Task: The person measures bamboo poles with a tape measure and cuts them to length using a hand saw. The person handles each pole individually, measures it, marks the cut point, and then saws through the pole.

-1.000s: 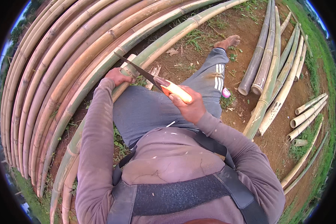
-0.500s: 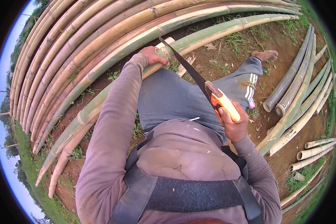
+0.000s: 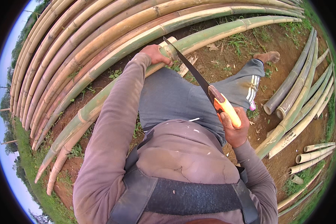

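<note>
Orange-handled saw (image 3: 202,81) gripped in right hand (image 3: 236,128); left hand (image 3: 156,55) closed over bamboo (image 3: 170,52). Likely sawing; next stroke needs it steady.

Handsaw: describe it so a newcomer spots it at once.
Start at the grey trousers in the middle of the head view. At their right, the right hand grips the handsaw, which slants up and left toward the left hand. Its dark blade and bright orange handle set it apart from the tan and green bamboo poles around.
</note>
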Motion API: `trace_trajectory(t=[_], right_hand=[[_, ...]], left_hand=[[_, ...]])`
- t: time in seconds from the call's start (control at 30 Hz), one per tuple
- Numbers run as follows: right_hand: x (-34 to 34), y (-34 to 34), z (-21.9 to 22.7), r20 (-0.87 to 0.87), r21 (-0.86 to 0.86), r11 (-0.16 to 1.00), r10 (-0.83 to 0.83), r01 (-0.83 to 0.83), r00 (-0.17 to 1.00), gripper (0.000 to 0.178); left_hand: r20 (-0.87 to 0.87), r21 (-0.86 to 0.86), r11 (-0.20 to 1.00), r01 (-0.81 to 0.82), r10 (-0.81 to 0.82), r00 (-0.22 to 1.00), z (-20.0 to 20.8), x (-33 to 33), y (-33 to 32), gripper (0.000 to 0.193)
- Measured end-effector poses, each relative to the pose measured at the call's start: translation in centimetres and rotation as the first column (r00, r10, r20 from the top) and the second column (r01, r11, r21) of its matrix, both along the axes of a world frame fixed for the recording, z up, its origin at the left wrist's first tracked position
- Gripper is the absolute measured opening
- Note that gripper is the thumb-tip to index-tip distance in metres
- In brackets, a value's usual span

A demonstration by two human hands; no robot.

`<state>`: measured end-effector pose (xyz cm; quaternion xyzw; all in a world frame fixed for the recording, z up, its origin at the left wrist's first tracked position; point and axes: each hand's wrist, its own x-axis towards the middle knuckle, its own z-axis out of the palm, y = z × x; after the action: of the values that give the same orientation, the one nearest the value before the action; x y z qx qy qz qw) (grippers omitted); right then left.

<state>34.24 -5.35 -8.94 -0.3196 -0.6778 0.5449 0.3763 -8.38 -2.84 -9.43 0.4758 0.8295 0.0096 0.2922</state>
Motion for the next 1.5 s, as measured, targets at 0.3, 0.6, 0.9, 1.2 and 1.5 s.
trace_trajectory(t=[0.3, 0.6, 0.9, 1.2, 1.5], right_hand=[[-4.1, 1.9, -0.3, 0.052, -0.03, 0.999, -0.026, 0.028, 0.998, 0.018], [-14.4, 8.5, -0.7, -0.014, 0.054, 0.996, -0.064, 0.065, 0.998, 0.027], [-1.7, 0.3, -2.1, -0.031, -0.032, 0.999, -0.02, 0.019, 0.999, 0.018], [-1.6, 1.0, 0.5, 0.069, -0.095, 0.995, 0.045, -0.039, 0.997, 0.019], [-14.6, 7.2, 0.0, 0.109, 0.174, 0.984, -0.066, 0.046, 0.992, 0.023]], left_hand=[[-0.027, 0.066, 0.997, 0.035, -0.033, 0.999, 1.3, 0.5, 0.9, 0.081], [-0.063, 0.038, 0.998, 0.042, -0.04, 0.997, 3.3, 3.8, 2.7, 0.09], [-0.092, 0.086, 0.996, 0.0, 0.008, 0.996, 1.9, 1.9, -0.3, 0.084], [-0.076, 0.073, 0.997, -0.012, 0.018, 0.997, 2.0, 2.4, -1.5, 0.085], [-0.107, 0.112, 0.992, 0.062, -0.05, 0.993, 2.0, 2.6, 0.9, 0.082]])
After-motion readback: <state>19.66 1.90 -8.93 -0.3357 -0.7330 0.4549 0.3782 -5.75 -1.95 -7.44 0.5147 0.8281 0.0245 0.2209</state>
